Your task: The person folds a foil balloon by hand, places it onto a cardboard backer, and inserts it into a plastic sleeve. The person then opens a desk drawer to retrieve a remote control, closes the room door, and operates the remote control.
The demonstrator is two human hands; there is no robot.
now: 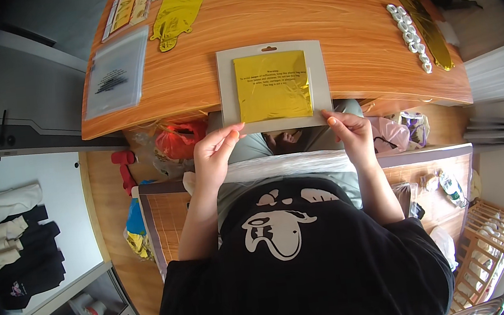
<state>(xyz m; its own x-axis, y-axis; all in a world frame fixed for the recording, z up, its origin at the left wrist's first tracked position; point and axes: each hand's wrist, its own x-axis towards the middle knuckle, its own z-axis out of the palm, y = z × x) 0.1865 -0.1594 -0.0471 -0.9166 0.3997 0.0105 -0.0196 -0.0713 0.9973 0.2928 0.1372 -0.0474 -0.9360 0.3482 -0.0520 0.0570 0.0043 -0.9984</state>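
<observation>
A pale grey card packet with a hanging slot at its top lies at the near edge of the desk, its lower edge reaching past the wood. On its front sits a folded square of shiny gold foil with dark print. My left hand pinches the packet near its lower left corner, thumb and fingers together. At the lower right corner my right hand holds it the same way. Beyond the packet, a flat gold foil balloon is spread on the wooden desk.
A stack of clear plastic sleeves and a printed card lie at the desk's left. Several small white rolls and gold foil strips are on the right. Below stand a red bag and a pink bag.
</observation>
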